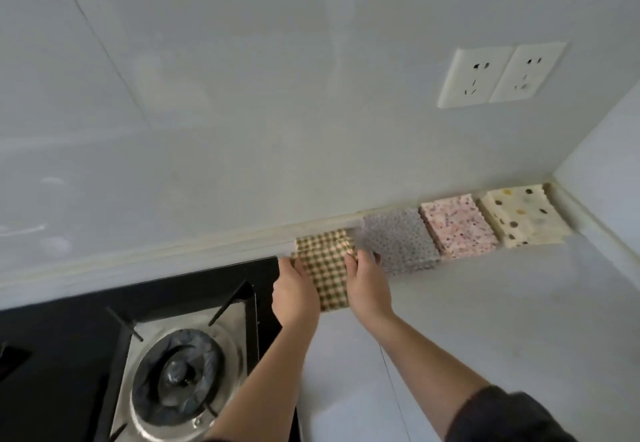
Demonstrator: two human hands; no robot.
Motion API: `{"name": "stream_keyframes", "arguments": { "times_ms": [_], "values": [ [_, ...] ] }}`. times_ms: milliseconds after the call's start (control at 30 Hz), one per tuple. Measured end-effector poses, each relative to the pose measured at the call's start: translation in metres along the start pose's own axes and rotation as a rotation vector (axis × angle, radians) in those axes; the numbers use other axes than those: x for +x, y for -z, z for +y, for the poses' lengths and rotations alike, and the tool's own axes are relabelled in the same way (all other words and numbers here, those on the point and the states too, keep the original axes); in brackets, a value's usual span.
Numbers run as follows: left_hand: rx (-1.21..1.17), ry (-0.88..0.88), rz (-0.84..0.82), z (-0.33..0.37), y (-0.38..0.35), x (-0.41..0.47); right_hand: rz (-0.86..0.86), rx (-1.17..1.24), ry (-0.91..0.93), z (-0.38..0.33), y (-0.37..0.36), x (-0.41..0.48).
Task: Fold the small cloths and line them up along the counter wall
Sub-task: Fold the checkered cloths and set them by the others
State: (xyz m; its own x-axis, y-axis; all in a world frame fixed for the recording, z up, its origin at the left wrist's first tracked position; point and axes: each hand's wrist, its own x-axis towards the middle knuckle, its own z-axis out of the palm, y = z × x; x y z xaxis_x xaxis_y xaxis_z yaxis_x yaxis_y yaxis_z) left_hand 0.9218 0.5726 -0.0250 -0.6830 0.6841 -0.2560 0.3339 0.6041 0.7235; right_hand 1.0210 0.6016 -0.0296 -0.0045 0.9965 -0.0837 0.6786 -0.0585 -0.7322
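Already most of the row looks settled: three folded cloths lie along the back edge of the worktop (pixel 502 303), against the wall. In the far right corner sits the cream spotted cloth (pixel 523 218), just beside it the pink speckled cloth (pixel 457 225), and next the grey dotted cloth (pixel 398 240), each close against its neighbour.

The fourth, a checked cloth (pixel 329 265) in green and cream, lies at the left end of the row, its far edge close to the wall and its right side meeting the grey one. Both hands are on it. The left hand (pixel 294 296) has its fingers curled over the cloth's left edge, near the corner of the black stove (pixel 173 303); the right hand (pixel 367 285) pinches the right edge with thumb and fingers. It appears folded, and I judge it is being squared into place, so the step in hand is the final alignment of this piece.

No further loose cloths show, so this may be the last, though the near part of the worktop is partly out of view.

No brand, label or legible writing is visible; the two wall sockets (pixel 498 74) carry no readable marking.
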Motion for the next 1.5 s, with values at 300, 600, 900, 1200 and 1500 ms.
{"name": "stream_keyframes", "arguments": {
  "times_ms": [300, 600, 900, 1200, 1500],
  "values": [
    [0.227, 0.029, 0.029, 0.014, -0.044, 0.064, -0.134, -0.361, -0.034, 0.002, -0.028, 0.075],
    [0.366, -0.170, 0.083, 0.012, -0.040, 0.058, -0.201, -0.475, 0.068, -0.006, -0.022, 0.070],
    [0.798, -0.554, -0.223, -0.021, -0.038, 0.054, -0.284, -0.783, 0.551, 0.030, -0.029, 0.065],
    [1.017, -0.534, -0.231, -0.022, -0.038, 0.050, -0.439, -0.901, 0.425, 0.021, -0.029, 0.062],
    [0.311, -0.653, -0.097, -0.065, 0.088, -0.067, -0.195, -0.328, 0.510, -0.038, 0.018, -0.090]
  ]
}}
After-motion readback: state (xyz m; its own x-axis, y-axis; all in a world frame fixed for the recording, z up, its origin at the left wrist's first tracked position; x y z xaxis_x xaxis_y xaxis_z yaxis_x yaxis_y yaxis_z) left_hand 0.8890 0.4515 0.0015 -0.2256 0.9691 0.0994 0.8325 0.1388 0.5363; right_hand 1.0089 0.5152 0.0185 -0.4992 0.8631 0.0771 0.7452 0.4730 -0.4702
